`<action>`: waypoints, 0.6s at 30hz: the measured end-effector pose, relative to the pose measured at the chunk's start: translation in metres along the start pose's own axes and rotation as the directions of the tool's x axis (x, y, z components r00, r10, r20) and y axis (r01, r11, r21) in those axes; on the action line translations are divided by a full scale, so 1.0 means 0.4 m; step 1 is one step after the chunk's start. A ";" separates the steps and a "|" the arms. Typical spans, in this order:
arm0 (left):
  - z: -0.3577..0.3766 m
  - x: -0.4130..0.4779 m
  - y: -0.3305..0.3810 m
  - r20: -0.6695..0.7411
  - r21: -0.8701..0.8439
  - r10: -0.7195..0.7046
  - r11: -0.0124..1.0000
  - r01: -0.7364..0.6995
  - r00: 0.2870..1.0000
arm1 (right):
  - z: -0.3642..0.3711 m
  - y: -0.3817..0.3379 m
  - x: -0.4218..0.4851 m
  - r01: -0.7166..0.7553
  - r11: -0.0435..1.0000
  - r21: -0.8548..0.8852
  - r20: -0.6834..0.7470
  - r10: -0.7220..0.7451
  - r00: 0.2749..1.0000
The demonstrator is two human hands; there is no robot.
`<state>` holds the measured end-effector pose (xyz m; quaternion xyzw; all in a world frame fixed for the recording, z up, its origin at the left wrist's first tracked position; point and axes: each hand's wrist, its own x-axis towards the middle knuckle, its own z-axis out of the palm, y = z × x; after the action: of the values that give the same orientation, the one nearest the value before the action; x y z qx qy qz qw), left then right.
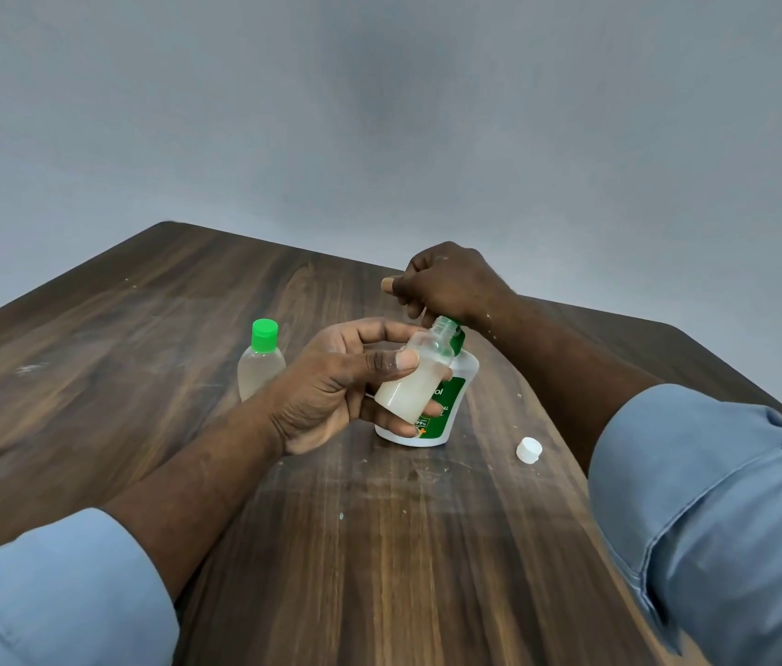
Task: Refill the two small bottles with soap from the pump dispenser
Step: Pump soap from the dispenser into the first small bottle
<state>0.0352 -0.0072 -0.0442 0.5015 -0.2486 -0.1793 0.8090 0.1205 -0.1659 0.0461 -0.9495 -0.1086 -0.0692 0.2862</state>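
- Soap, milky white, fills the lower part of the open bottle in the head view, the only one I have; the neck is clear.
- My left hand holds that bottle tilted, thumb across the front, fingers curled behind, mouth raised close under my right hand.
- My right hand sits on the dispenser, fingers curled over its top and hiding it.
- The dispenser stands on the table just behind the bottle; whether they touch, I cannot tell.
- The green-capped second bottle stands upright to the left, just beyond my left wrist.
- A white cap lies loose to the right, well apart.
- I judge I am mid-fill on the first bottle, the second not yet opened.
- The next press calls for keeping the mouth under the pump and pushing gently, so nothing runs down the outside; then the cap goes back on.
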 end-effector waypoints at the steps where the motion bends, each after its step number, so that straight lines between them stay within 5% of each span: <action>1: 0.000 0.001 -0.001 0.002 -0.002 0.006 1.000 -0.006 1.000 | -0.004 -0.001 -0.001 0.009 1.000 -0.006 0.000 -0.009 1.000; 18: -0.007 0.008 -0.003 -0.005 0.019 -0.005 1.000 0.005 1.000 | 0.002 0.003 0.003 -0.018 1.000 0.000 -0.016 0.018 1.000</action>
<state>0.0394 -0.0073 -0.0458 0.5103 -0.2471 -0.1776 0.8043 0.1219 -0.1661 0.0451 -0.9499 -0.0979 -0.0742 0.2874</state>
